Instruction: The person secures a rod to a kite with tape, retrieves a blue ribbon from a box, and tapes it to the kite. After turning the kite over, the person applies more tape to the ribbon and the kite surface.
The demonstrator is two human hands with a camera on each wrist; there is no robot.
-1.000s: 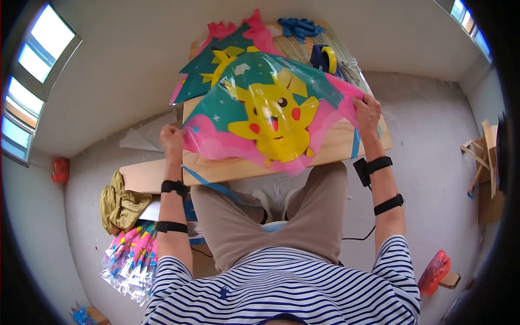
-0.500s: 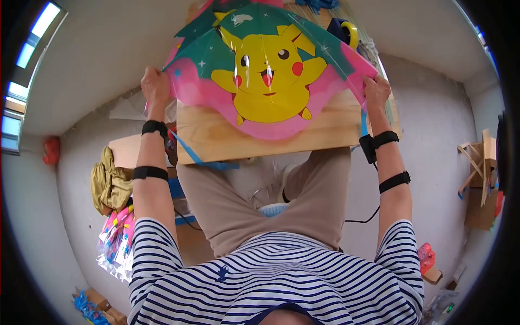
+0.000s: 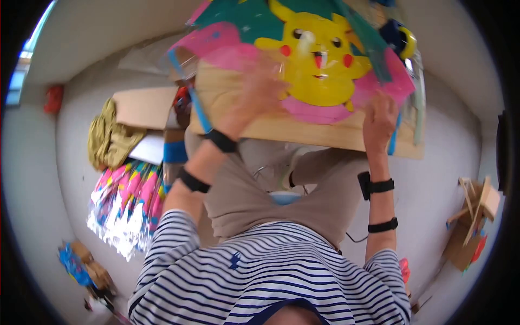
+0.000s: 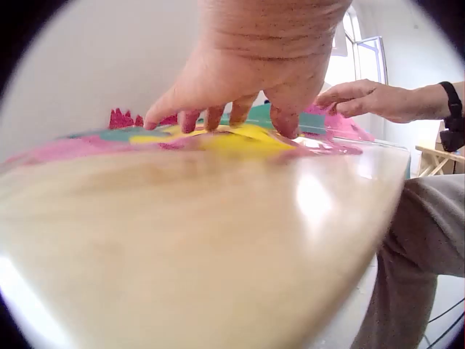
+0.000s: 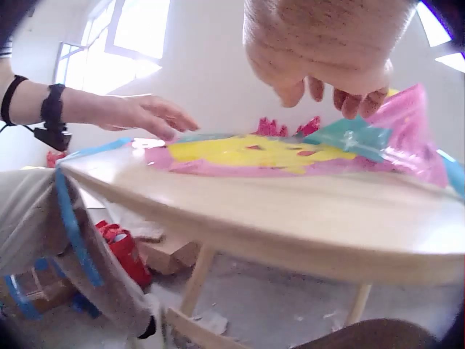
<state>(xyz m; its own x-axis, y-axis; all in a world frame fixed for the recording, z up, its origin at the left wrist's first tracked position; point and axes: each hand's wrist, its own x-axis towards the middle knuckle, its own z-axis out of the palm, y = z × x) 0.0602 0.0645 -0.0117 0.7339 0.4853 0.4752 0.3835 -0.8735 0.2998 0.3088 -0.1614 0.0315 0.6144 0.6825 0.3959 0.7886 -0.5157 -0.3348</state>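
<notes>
A thin plastic kite (image 3: 319, 59), pink and green with a yellow cartoon figure, lies on the wooden table (image 3: 216, 89). My left hand (image 3: 260, 89), blurred, is over its lower left part. In the left wrist view the fingers of that left hand (image 4: 254, 58) are spread, pointing down at the film. At the kite's lower right edge is my right hand (image 3: 381, 116). Seen in the right wrist view, the right hand (image 5: 327, 58) hangs over the kite with loosely bent fingers, nothing showing between them. Some film (image 5: 410, 131) stands raised to its right.
Blue strips (image 3: 197, 105) hang by the table's left and right sides. A yellow tape roll (image 3: 407, 43) stands at the back right, near thin pale sticks (image 3: 418, 103). Bagged, folded colourful pieces (image 3: 130, 200) and an olive cloth (image 3: 108, 141) lie at the left.
The kite, earlier held raised by both hands at its side edges, has come down onto the table. My left hand let go of the left edge and moved right over the kite.
</notes>
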